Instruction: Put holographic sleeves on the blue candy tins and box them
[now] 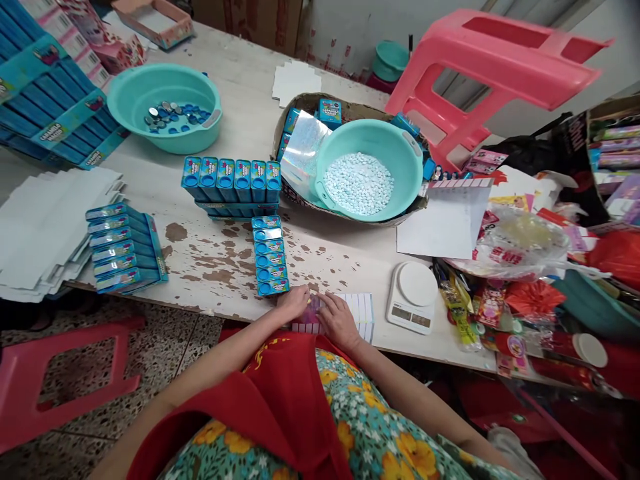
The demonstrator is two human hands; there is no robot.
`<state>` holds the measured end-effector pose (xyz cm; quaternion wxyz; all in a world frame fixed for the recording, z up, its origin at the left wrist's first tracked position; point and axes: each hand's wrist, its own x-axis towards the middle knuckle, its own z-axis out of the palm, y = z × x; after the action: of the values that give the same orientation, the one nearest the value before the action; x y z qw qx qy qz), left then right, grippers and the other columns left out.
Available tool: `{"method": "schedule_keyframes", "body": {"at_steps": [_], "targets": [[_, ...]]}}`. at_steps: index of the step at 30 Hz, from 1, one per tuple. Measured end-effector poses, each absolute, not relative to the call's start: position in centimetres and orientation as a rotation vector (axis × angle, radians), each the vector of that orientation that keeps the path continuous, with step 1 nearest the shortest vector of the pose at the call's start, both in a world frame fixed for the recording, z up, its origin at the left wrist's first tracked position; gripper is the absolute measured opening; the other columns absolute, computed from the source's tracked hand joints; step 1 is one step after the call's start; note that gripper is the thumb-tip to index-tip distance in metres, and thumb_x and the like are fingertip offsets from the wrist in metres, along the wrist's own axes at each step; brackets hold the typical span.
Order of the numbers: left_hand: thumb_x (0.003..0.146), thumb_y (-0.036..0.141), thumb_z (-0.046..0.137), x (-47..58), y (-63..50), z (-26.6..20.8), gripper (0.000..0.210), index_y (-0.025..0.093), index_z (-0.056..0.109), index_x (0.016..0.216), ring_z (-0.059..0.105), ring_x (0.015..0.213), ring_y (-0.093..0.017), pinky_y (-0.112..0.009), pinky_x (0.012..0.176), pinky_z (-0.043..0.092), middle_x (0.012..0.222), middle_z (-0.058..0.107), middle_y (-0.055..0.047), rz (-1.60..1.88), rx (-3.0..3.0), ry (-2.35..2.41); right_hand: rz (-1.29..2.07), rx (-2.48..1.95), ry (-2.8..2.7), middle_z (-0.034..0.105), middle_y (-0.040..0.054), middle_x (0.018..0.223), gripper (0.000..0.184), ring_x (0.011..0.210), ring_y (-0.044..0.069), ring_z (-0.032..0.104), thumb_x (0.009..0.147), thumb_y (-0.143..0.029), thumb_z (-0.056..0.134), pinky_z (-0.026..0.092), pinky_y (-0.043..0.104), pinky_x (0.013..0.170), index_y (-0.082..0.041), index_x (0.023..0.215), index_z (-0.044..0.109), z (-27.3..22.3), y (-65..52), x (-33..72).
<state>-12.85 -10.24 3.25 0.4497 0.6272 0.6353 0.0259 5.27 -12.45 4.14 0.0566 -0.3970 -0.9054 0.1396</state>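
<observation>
My left hand (294, 304) is closed, its fingertips pinched at the left end of a shiny sheet with pink and white strips (363, 310) near the table's front edge. What the pinch holds, if anything, is too small to make out. My right hand (339, 321) lies across the same sheet with its fingers apart, covering its middle. Just beyond my left hand stands a row of blue candy dispensers (271, 259). Another row of blue dispensers (234, 177) is upright behind it, in a blue tray.
A teal basin of pale tablets (361, 183) sits in a cardboard box. A kitchen scale (413, 293) stands right of the sheet. Further left are tilted dispensers (117, 248), stacked white cards (47, 230) and a teal basin with small discs (163, 83). Candy packets (493, 307) crowd the right.
</observation>
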Motion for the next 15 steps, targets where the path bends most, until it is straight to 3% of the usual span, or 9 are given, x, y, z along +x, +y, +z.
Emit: {"method": "schedule_keyframes", "body": {"at_steps": [5, 10, 15], "targets": [[0.089, 0.031, 0.032, -12.7, -10.1, 3.2, 0.028, 0.02, 0.058, 0.091, 0.059, 0.087, -0.017, -0.024, 0.07, 0.041, 0.093, 0.066, -0.006, 0.068, 1.556, 1.575, 0.446, -1.364, -2.646, 0.049, 0.0126, 0.131, 0.041, 0.117, 0.026, 0.044, 0.089, -0.028, 0.046, 0.038, 0.042, 0.094, -0.017, 0.128, 0.045, 4.1, -12.0, 4.7], [0.088, 0.031, 0.033, -12.7, -9.9, 3.2, 0.029, 0.018, 0.06, 0.088, 0.059, 0.08, -0.016, -0.023, 0.065, 0.041, 0.089, 0.066, -0.005, 0.054, 1.534, 1.581, 0.422, -1.263, -2.782, 0.044, 0.0111, 0.136, 0.042, 0.125, 0.027, 0.037, 0.09, -0.024, 0.042, 0.034, 0.045, 0.098, -0.017, 0.131, 0.042, 2.5, -12.5, 5.1], [0.087, 0.03, 0.034, -12.5, -9.8, 2.8, 0.029, 0.018, 0.06, 0.088, 0.059, 0.081, -0.016, -0.023, 0.066, 0.041, 0.091, 0.066, -0.005, 0.059, 1.51, 1.589, 0.388, -1.22, -2.757, 0.044, 0.0095, 0.136, 0.025, 0.126, 0.027, 0.034, 0.089, -0.023, 0.045, 0.035, 0.042, 0.096, -0.019, 0.11, 0.058, 3.3, -12.5, 5.7]]}}
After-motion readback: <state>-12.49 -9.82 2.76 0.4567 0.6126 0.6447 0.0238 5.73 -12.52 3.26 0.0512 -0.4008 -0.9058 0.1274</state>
